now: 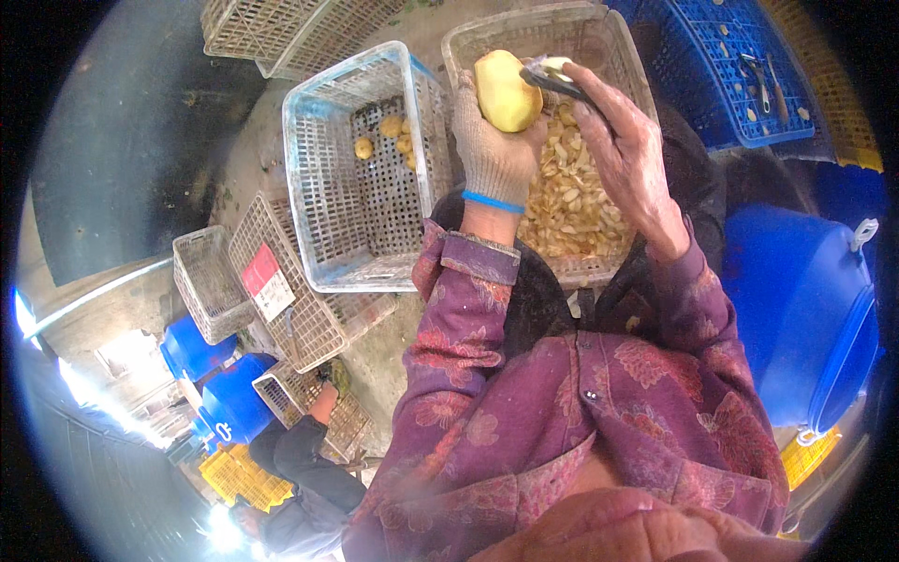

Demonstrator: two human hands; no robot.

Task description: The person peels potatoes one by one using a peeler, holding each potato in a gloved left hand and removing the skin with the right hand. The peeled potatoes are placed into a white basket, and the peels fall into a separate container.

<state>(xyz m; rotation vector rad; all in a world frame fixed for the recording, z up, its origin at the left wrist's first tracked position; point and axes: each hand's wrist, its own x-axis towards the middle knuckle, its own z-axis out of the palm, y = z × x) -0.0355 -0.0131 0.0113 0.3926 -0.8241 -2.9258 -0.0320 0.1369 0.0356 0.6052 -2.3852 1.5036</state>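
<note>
My left hand (497, 151), in a knitted glove with a blue cuff edge, holds a peeled yellow potato (507, 95). The bare fingers of my right hand (621, 137) are closed on a peeler (562, 83) with a dark handle, its head close to the potato's right side. A pale bit of peel or potato lies on the peeler's head. Beneath both hands stands a plastic crate (635, 49) holding many peelings (576, 204). To the left, several potatoes (363, 147) lie in a white and blue perforated crate (298, 183).
At the upper right, another peeler (758, 84) and a knife (776, 88) rest on an upturned blue crate (723, 70). A blue barrel (790, 302) stands at the right. More crates (211, 281) and blue barrels (235, 397) stand left. A person (309, 485) in dark clothing works at lower left.
</note>
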